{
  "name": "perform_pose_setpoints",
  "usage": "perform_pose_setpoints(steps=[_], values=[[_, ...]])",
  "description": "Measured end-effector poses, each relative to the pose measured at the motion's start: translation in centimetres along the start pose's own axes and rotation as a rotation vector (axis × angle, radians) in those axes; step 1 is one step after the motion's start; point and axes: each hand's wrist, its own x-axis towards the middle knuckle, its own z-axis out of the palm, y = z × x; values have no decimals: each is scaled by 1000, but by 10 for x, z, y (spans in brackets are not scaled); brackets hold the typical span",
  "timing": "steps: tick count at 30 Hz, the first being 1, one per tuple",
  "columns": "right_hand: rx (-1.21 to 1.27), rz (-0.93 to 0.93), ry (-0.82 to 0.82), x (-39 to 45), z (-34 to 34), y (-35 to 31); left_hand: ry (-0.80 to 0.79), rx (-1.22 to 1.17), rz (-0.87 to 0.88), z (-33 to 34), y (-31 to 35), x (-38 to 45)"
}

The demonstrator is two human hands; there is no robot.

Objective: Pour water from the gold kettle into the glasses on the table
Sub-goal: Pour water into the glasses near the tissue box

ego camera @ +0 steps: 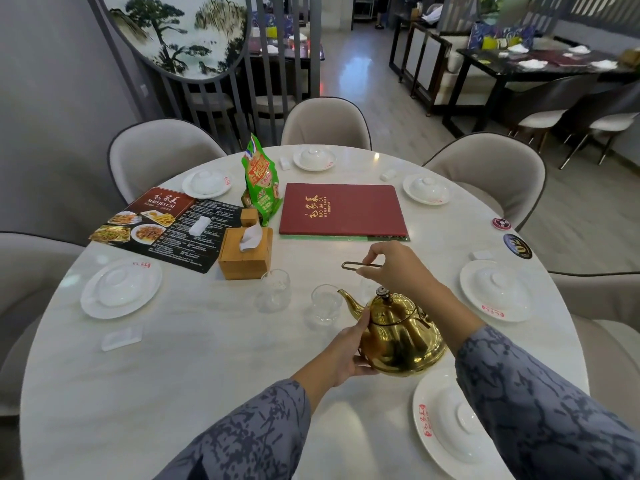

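While the round white bench (207, 358) carries a red menu (343, 209) and tissue box (244, 254) toward its far edge, the gold kettle (398, 334) sits near its right edge, left hand (343, 355) cupping its body, right hand (391, 268) pinching the handle (360, 265); two glasses (325, 303) stand just left of the spout.

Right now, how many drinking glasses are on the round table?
3. One glass stands near the wooden tissue box; a second glass sits at the gold kettle spout; a third glass is mostly hidden behind the right hand. More could be hidden.
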Motion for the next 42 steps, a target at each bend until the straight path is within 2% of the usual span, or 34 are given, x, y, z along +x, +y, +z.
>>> perform_pose_setpoints(steps=[16, 30, 42], values=[[-32, -177, 4, 16, 0, -69, 68, -71, 86, -37, 27, -34], [-127, -170, -99, 66, 37, -120, 20, -202, 66, -84, 43, -30], [-211, -149, -195, 96, 55, -142, -36, -306, 43, -97, 50, -22]])
